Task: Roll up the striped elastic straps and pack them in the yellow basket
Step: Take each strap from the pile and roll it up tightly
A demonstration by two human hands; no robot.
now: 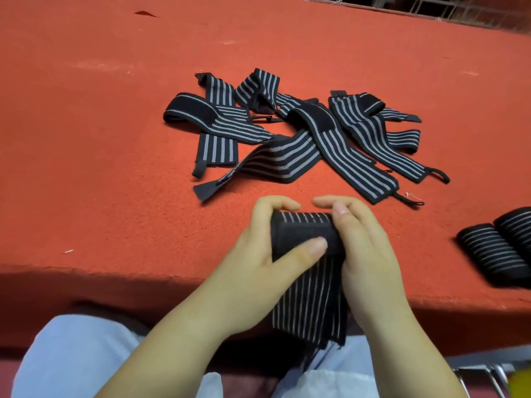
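Workshop-like packing spot: red felt-covered table (115,110), metal racks (431,7) behind.

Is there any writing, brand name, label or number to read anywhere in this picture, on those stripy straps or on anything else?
None: no readable text anywhere.
The strap being rolled, held by the left hand and the right hand: stripes only.
The loose straps on the red table: stripes and plain black patches only.
The rolled straps: stripes only.

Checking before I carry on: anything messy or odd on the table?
Only the unrolled straps, a crossed, tangled pile mid-table. Both hands, left hand and right hand, grip a half-rolled strap whose tail hangs over the edge.
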